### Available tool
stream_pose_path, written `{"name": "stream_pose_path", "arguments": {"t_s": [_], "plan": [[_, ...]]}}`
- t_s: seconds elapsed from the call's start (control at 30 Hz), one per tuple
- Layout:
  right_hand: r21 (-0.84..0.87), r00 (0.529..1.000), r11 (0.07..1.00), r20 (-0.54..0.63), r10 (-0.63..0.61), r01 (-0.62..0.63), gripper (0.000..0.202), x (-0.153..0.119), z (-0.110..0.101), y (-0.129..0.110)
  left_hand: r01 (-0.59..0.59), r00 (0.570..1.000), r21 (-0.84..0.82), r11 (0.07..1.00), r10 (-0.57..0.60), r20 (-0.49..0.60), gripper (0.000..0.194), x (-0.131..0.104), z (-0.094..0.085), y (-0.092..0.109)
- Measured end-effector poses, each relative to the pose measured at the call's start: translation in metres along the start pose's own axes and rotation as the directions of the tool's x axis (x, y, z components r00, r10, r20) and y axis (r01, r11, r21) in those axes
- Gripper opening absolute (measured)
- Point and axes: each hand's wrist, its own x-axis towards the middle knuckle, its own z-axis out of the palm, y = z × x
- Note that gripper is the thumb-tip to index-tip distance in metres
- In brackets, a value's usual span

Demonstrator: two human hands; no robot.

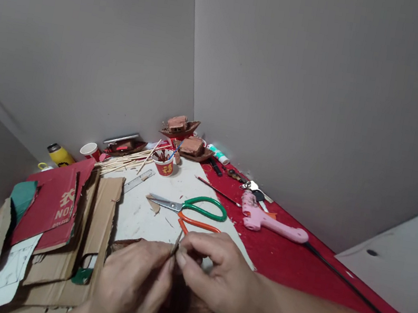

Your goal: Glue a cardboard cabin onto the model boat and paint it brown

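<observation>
My left hand and my right hand meet at the near edge of the white board. Fingers of both are pinched on a small, thin brownish strip, which looks like cardboard; most of it is hidden. Beneath and behind them lies a brown piece, largely covered, so I cannot tell its shape. Just beyond my fingertips rest scissors with one green and one orange handle, blades apart, their tip by a cardboard scrap.
Stacked cardboard and a red printed sheet fill the left. Behind stand a paper cup, thin sticks and small model boats. A pink glue gun with a black cord lies right, on red cloth.
</observation>
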Motion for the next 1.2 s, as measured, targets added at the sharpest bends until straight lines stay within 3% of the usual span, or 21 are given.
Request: {"name": "stream_pose_path", "arguments": {"t_s": [0.1, 0.33, 0.5, 0.57, 0.7, 0.9, 1.07, 1.2], "plan": [[-0.06, 0.999, 0.997, 0.004, -0.05, 0.051, 0.027, 0.002, -0.002, 0.0, 0.004, 1.0, -0.021, 1.0, -0.004, 0.013, 0.026, 0.0, 0.003, -0.002], [-0.039, 0.98, 0.98, 0.017, -0.196, 0.197, 0.024, 0.003, -0.002, 0.0, 0.002, 1.0, 0.129, 0.992, 0.002, -0.031, 0.019, -0.006, 0.003, -0.001], [0.037, 0.989, 0.989, 0.009, -0.147, 0.146, 0.024, 0.001, -0.003, -0.001, 0.188, 0.982, -0.042, 0.981, -0.188, 0.004, 0.017, 0.001, -0.005, 0.001], [0.041, 0.991, 0.99, 0.008, -0.132, 0.132, 0.026, 0.001, -0.004, -0.001, 0.213, 0.977, -0.112, 0.971, -0.209, 0.045, 0.017, 0.003, -0.005, 0.0], [-0.021, 0.99, 0.99, -0.003, -0.142, 0.142, 0.028, 0.002, -0.002, 0.0, 0.172, 0.982, -0.106, 0.979, -0.163, 0.095, 0.014, 0.001, 0.002, -0.005], [-0.064, 0.974, 0.972, 0.012, -0.226, 0.227, 0.025, 0.003, -0.003, 0.001, 0.083, 0.996, 0.057, 0.995, -0.084, 0.017, 0.013, -0.003, 0.004, -0.005], [-0.012, 0.977, 0.977, 0.004, -0.213, 0.213, 0.022, 0.001, -0.007, -0.003, 0.303, 0.952, -0.003, 0.953, -0.303, -0.037, 0.016, 0.005, -0.009, -0.003], [0.031, 0.983, 0.982, 0.001, -0.185, 0.184, 0.022, 0.001, -0.006, -0.004, 0.453, 0.89, -0.226, 0.862, -0.451, 0.061, 0.026, 0.006, -0.011, -0.004]]}}
